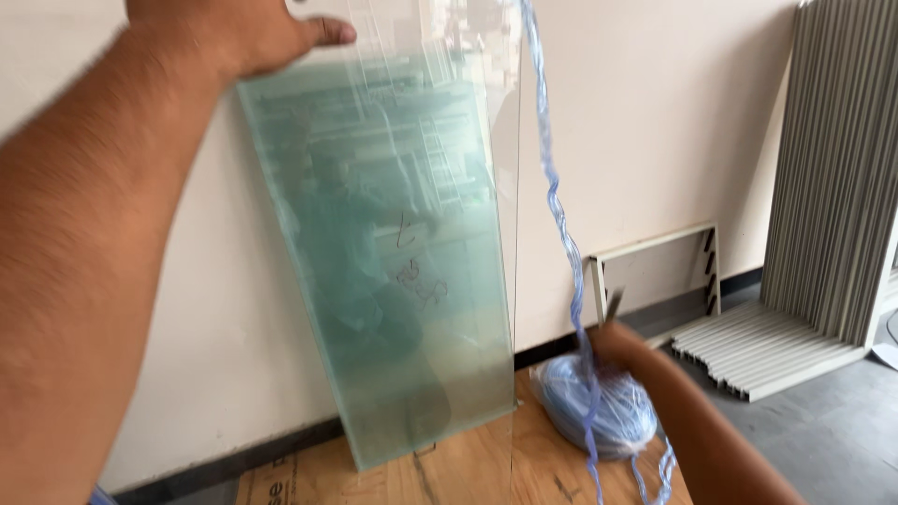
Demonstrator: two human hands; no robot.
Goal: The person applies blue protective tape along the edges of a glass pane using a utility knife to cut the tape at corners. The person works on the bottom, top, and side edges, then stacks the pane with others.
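My left hand (234, 33) reaches up to the top edge of a tall greenish glass pane (393, 281) that leans on the cream wall, with the thumb lying across its front. A clearer glass sheet (486, 140) stands just in front of it. A blue plastic twine (559, 215) hangs down from the top of the picture to a bundled coil of the same twine (599, 411) on the floor. My right hand (613, 341) is beside that coil, blurred, and looks closed around a thin grey blade-like tool (615, 304).
The glass stands on a brown cardboard or wood sheet (468, 468) on the floor. A white frame (655, 257) leans on the wall to the right. Further right, a stack of pale metal profiles (832, 187) leans in the corner on the grey floor (823, 440).
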